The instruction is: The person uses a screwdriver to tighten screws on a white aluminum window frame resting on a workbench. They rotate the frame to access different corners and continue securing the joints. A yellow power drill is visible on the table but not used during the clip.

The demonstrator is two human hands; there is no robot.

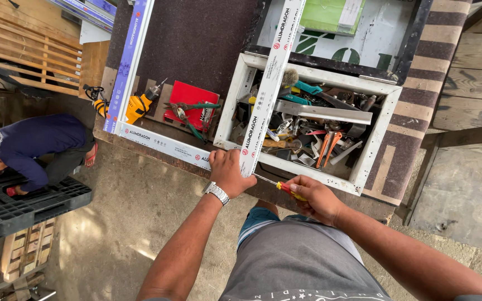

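My left hand (229,171), with a metal watch on the wrist, grips the corner where two white aluminium frame bars (263,100) meet at the near edge of the workbench. One bar runs up and away over the tool tray, the other (157,144) runs left along the bench edge. My right hand (314,196) holds a screwdriver with a yellow and red handle (285,188). Its shaft points left toward the frame corner by my left hand.
A white-framed tray (372,146) full of mixed hand tools sits on the dark felt bench (191,39). A yellow drill (138,106), a red case (188,96) and snips (188,120) lie to the left. A person (34,146) crouches at far left by a black plastic pallet (23,207).
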